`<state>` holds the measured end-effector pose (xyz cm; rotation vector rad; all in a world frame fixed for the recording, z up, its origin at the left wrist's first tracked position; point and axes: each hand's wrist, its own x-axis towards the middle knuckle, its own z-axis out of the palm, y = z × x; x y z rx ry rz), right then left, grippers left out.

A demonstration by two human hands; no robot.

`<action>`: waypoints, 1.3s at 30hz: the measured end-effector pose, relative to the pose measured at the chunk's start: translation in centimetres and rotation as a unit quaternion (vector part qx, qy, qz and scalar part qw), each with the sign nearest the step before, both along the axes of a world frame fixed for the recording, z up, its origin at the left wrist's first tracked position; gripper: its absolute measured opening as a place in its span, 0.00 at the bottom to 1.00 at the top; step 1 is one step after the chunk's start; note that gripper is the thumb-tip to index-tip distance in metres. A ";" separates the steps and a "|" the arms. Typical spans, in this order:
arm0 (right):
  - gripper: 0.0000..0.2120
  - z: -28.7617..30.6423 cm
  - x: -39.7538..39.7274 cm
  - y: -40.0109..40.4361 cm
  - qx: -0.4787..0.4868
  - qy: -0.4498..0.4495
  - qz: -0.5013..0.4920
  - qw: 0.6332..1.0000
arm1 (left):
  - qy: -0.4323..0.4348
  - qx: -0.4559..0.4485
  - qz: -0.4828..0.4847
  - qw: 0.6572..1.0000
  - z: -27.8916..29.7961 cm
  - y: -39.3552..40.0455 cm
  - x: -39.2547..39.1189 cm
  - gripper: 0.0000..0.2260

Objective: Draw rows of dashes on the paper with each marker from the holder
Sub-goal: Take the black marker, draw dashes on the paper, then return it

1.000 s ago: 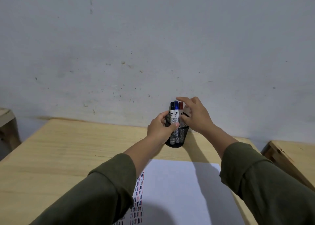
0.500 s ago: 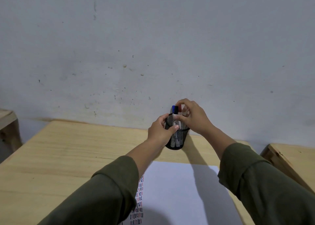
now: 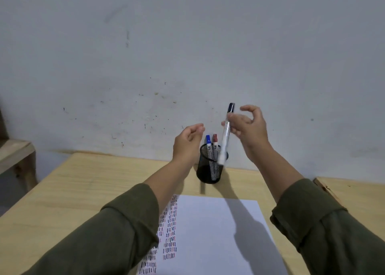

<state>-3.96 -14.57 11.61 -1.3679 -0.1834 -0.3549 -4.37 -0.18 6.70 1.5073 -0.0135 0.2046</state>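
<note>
My right hand (image 3: 249,129) holds a black-capped marker (image 3: 226,135) upright in the air, just above and right of the black mesh holder (image 3: 205,171). A blue-capped marker (image 3: 208,144) and a red-capped marker (image 3: 215,143) stand in the holder. My left hand (image 3: 187,144) hovers beside the holder's left rim, fingers loosely curled, holding nothing and not touching it. The white paper (image 3: 208,233) lies in front of the holder, with columns of black, blue and red dashes along its left side, partly hidden by my left sleeve.
The wooden table (image 3: 83,191) stands against a grey wall. A second wooden surface (image 3: 354,193) adjoins it on the right, and a wooden bench or shelf (image 3: 14,156) sits at the far left.
My right hand has pulled the black-capped marker up out of the holder. My left hand has let go of the holder and lifted off to the left.
</note>
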 end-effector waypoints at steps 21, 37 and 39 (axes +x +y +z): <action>0.14 -5.3 -18.7 2.9 0.081 0.108 0.204 0.970 | 0.117 -0.248 0.014 0.962 -1.6 3.4 -16.6 0.03; 0.12 -8.4 -22.6 7.8 0.108 0.058 0.171 0.978 | 0.122 -0.296 -0.033 0.947 -3.4 2.8 -21.1 0.08; 0.12 -8.6 -22.5 7.9 0.082 0.040 0.167 0.982 | 0.128 -0.279 -0.022 0.952 -3.4 2.9 -21.1 0.08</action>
